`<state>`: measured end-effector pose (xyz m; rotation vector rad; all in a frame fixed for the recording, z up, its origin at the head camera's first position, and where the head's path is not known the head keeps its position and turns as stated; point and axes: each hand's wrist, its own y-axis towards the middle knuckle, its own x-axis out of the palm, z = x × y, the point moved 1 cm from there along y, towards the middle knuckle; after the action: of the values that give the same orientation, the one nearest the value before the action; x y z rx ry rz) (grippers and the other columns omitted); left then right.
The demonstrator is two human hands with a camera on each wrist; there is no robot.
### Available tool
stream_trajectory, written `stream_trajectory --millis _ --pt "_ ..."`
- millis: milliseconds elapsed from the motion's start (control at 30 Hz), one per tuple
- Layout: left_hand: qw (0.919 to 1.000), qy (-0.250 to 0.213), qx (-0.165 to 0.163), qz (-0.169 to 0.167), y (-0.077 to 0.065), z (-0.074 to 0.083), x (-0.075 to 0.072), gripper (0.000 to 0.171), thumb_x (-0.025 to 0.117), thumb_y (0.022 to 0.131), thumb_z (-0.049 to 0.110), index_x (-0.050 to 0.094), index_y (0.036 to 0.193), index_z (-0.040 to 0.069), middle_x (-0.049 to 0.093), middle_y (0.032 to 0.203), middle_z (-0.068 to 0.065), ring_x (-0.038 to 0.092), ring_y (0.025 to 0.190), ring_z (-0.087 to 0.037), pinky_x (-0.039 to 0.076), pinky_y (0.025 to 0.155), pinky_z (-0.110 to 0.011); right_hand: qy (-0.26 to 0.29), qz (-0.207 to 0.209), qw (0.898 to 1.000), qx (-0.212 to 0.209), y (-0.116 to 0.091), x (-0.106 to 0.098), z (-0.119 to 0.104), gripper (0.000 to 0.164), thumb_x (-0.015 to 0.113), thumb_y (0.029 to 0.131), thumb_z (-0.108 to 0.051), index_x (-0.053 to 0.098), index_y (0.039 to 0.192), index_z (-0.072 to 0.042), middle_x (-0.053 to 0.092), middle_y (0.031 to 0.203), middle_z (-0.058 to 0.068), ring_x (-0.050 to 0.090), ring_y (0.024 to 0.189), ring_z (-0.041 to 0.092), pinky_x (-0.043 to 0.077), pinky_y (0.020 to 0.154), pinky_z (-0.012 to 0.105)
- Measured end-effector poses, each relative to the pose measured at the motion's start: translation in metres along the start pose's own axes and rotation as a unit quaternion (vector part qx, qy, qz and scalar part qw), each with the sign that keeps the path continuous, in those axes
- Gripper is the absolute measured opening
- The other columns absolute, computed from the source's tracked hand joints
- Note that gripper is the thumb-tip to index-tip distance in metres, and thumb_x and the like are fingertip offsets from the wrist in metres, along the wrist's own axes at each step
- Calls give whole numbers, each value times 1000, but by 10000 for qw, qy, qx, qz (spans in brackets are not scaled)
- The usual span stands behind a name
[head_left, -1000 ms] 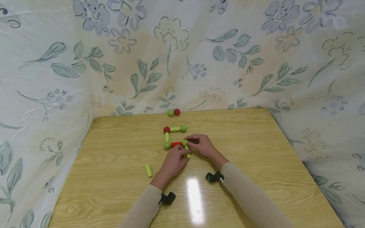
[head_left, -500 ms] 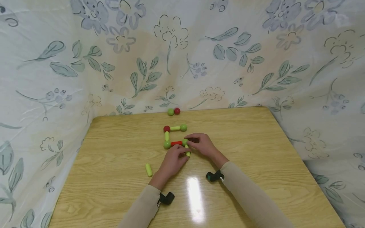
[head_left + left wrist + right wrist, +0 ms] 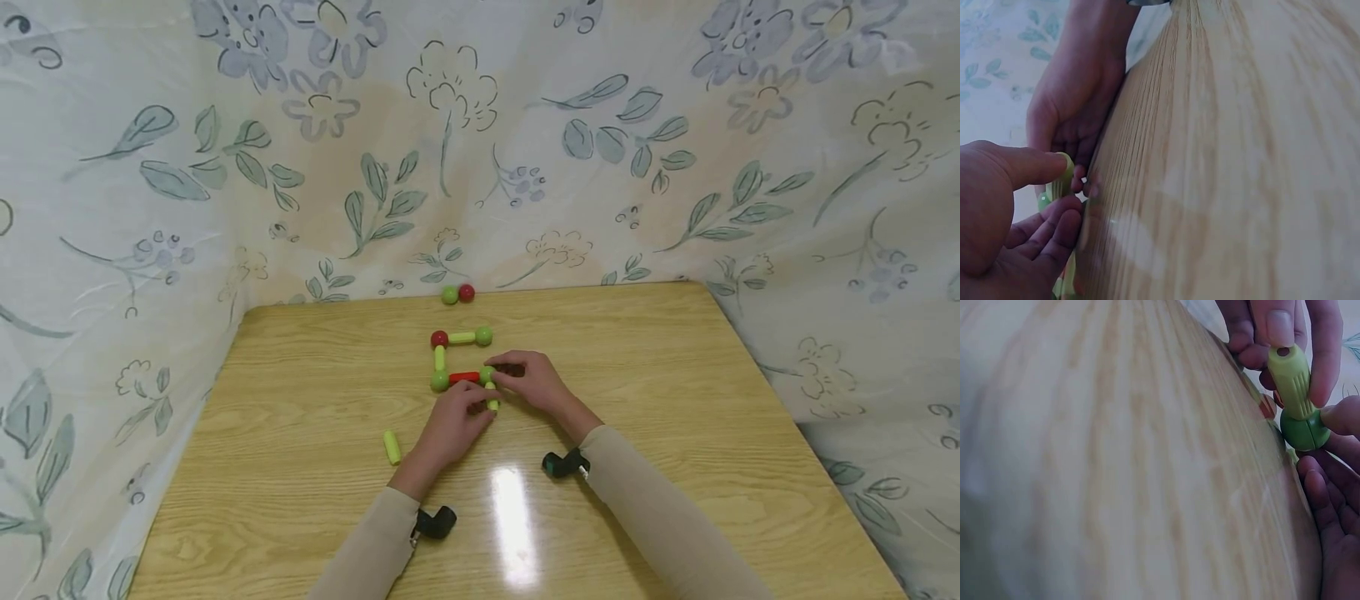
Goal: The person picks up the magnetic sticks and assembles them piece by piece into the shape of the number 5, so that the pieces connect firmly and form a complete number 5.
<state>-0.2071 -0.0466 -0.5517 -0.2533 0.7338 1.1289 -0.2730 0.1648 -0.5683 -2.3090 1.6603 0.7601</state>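
Note:
My left hand (image 3: 452, 423) pinches a yellow-green rod (image 3: 1293, 381) between thumb and fingers. The rod's far end meets a green ball (image 3: 1305, 432), which my right hand (image 3: 536, 385) holds between thumb and fingers. From that ball a red rod (image 3: 464, 377) runs left to another green ball (image 3: 439, 381). A yellow-green rod (image 3: 439, 358) leads back from there to a red ball (image 3: 438, 339). One more yellow-green rod (image 3: 461, 337) joins the red ball to a green end ball (image 3: 483, 335). In the left wrist view, fingers partly cover the held rod.
A loose yellow-green rod (image 3: 392, 447) lies left of my left forearm. At the back edge of the wooden table (image 3: 637, 350), a green ball (image 3: 450, 294) and a dark red ball (image 3: 467, 292) sit side by side. Floral cloth (image 3: 480, 150) hangs behind and at both sides.
The held rod's near end has shifted slightly toward the green ball, and my left hand slightly left with it. My right hand keeps its place; the other pieces have not moved.

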Motion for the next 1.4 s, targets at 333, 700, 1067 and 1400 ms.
stream_trajectory --millis 333,700,1067,1400 --pt "10000 26 19 -18 0 2 -3 25 78 102 9 80 127 10 66 110 -3 65 97 -18 57 86 -36 -59 10 9999 -101 1 -1 0 24 78 104 -26 82 126 -19 77 114 -7 69 104 15 56 94 40" --pt "9999 33 50 -112 1 1 -8 26 77 102 9 80 128 10 66 110 -3 65 97 -18 57 86 -35 -65 -5 9999 -115 2 -1 -3 25 78 103 -26 82 127 -19 77 117 -6 69 106 14 56 96 40" --pt "9988 -311 -372 -65 7 2 -32 34 74 105 12 74 138 8 69 114 -2 66 100 -13 58 92 -37 -27 36 10000 -65 3 0 -2 25 78 104 -25 82 127 -18 78 116 -4 70 106 16 56 94 41" --pt "9903 -884 -747 771 53 -21 -94 31 76 105 12 74 132 0 74 117 -12 68 109 -27 57 98 -45 -73 16 10000 50 2 1 0 26 78 103 -25 82 128 -17 77 115 -4 68 106 17 55 94 40"
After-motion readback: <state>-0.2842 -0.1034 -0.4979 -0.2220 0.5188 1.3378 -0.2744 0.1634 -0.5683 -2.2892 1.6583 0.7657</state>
